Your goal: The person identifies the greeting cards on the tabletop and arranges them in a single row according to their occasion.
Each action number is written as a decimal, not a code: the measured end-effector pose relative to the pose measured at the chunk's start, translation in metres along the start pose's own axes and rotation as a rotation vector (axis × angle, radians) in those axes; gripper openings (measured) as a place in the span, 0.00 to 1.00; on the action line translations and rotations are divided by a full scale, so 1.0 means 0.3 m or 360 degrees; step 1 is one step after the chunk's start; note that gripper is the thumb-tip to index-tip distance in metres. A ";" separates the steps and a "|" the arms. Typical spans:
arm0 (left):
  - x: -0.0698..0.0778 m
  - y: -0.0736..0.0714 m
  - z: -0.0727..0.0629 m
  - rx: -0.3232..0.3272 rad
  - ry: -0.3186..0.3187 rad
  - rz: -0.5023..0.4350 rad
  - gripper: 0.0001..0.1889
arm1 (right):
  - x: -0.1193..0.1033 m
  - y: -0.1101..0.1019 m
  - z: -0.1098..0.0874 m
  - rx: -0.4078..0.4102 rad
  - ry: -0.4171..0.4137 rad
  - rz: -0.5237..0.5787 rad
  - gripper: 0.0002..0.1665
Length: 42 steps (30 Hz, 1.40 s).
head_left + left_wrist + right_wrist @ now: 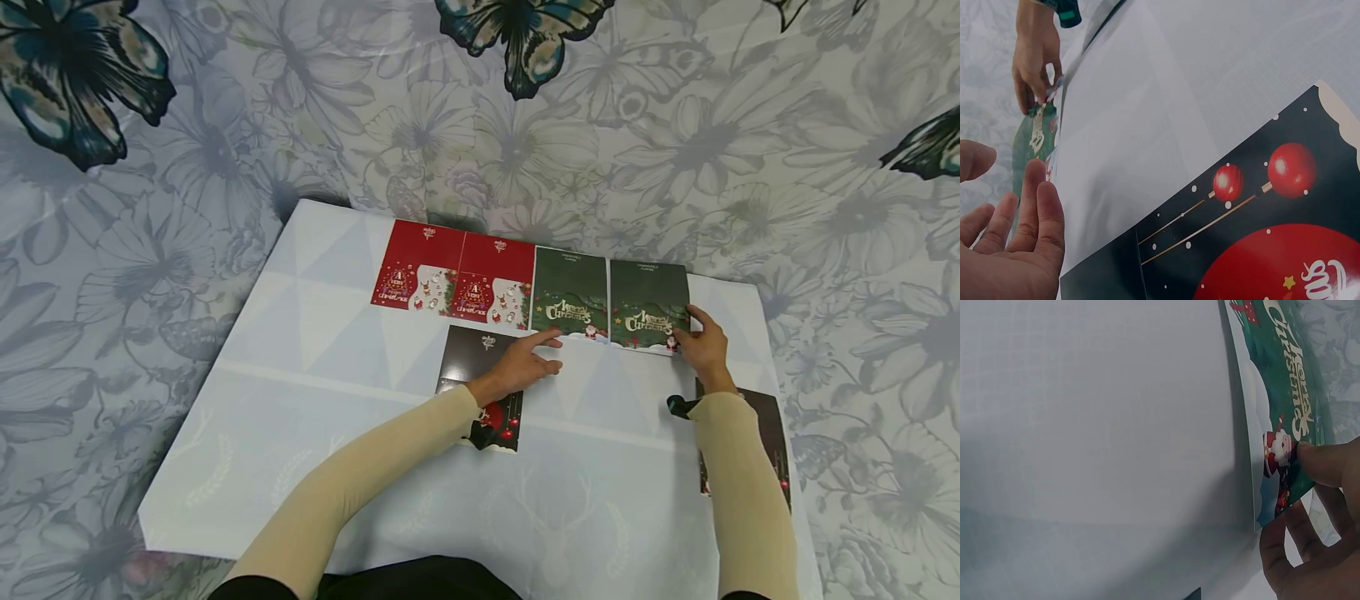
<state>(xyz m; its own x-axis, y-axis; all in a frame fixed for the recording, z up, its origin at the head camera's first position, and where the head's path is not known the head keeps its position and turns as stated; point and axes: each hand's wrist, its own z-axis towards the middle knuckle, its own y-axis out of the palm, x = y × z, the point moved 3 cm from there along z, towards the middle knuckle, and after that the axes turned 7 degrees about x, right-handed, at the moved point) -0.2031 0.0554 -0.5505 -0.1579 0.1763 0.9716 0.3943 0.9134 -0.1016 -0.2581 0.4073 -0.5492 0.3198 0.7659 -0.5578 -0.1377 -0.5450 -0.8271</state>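
Along the far side of the table lie two green Christmas cards, the left one [568, 287] next to the right one [649, 300]. My right hand [704, 342] pinches the right card's outer edge, its thumb on the printed face near the Santa [1279, 453] and its other fingers at the edge. My left hand [523, 364] hovers with loosely extended fingers just below the left green card, nothing in its grasp. Under that forearm lies a black card [468, 354] with red baubles [1291, 170], partly hidden by the wrist.
Two red Christmas cards, one at the far left [420, 258] and one beside it [497, 271], continue the row. Another dark card [768, 425] lies by the right table edge, partly under my right sleeve. Butterfly-patterned fabric surrounds the pale table [300, 450].
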 end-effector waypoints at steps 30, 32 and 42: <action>0.004 -0.064 -0.027 0.0002 0.0011 -0.0001 0.31 | -0.014 0.015 -0.037 0.0007 0.0125 0.0062 0.35; 0.004 -0.078 -0.032 0.0000 0.0033 0.0037 0.31 | -0.012 0.014 -0.048 -0.0004 0.0143 0.0097 0.35; -0.009 -0.155 -0.048 0.0057 0.0053 -0.0001 0.31 | -0.067 0.021 -0.101 0.0026 0.0030 0.0287 0.33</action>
<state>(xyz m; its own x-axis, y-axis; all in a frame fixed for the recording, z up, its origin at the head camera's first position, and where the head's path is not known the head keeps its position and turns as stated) -0.2079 0.0072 -0.5452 -0.1280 0.1638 0.9782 0.3614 0.9262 -0.1078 -0.2369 0.3781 -0.5413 0.3061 0.6494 -0.6961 -0.2098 -0.6672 -0.7147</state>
